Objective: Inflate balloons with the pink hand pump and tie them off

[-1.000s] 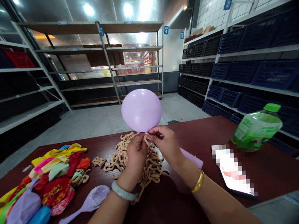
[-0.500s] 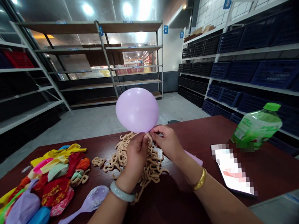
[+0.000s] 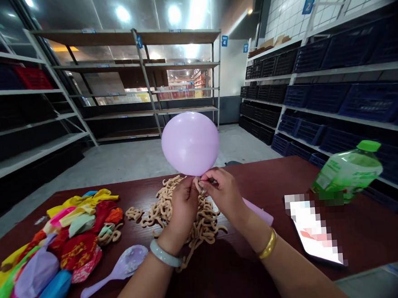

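An inflated lilac balloon (image 3: 190,143) stands above my two hands, its neck down between my fingertips. My left hand (image 3: 183,202) pinches at the balloon's neck. Beside it, my right hand (image 3: 221,188) has its thumb and index finger closed on a small tan rubber band (image 3: 198,184) at the neck. Under and behind my hands lies a heap of tan, curly bands (image 3: 206,223). How the band sits around the neck is hidden by my fingers.
Deflated, colourful balloons (image 3: 79,248) lie at the left, near a lilac spoon (image 3: 125,263) with white powder. A lilac cylinder (image 3: 259,212), a phone (image 3: 314,234) and a green-capped bottle (image 3: 349,172) are on the right of the dark red table (image 3: 265,176). Shelves (image 3: 179,66) stand beyond.
The whole view has shifted slightly, so things appear a little further right. My right fingertips have moved slightly at the band below the balloon.
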`<state>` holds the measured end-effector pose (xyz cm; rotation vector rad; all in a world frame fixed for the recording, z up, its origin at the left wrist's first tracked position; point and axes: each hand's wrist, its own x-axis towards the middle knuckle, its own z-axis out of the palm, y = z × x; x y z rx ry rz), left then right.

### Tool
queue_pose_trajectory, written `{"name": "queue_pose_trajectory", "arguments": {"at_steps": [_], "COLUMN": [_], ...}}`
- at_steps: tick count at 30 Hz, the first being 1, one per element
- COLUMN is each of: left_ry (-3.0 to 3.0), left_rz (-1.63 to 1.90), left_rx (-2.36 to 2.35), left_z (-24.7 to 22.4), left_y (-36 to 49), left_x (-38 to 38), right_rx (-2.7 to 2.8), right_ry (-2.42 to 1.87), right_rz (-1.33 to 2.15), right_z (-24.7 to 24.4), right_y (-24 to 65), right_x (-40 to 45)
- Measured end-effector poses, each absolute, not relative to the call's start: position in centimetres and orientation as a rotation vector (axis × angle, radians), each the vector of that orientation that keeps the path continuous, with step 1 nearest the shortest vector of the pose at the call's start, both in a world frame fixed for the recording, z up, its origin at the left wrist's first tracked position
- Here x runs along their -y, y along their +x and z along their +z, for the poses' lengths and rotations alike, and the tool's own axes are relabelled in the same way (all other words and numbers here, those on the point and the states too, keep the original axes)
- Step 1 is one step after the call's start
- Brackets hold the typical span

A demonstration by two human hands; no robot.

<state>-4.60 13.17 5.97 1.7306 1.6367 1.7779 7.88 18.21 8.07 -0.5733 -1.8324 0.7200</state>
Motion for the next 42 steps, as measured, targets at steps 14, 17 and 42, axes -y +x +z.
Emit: {"name": "queue_pose_trajectory", "arguments": {"at_steps": [14, 17, 42], "left_ry": [1.463, 1.481, 1.441], "left_rz": [1.866, 1.888, 1.92], "left_rx": [-1.538, -1.483, -1.541], "left_z": [4.8, 5.3, 5.5], "left_y": [-4.0, -3.8, -3.8], "left_x": [-13.5, -13.2, -13.1], "right_rx": [1.366, 1.335, 1.478], "right_ry": [-0.554, -0.593, -0.644], "right_rz": [1.551, 1.471, 1.391], "right_z": [8.1, 8.0, 7.6], "right_y": [6.7, 6.4, 6.2], "right_x": [-17.7, -17.2, -17.2]}}
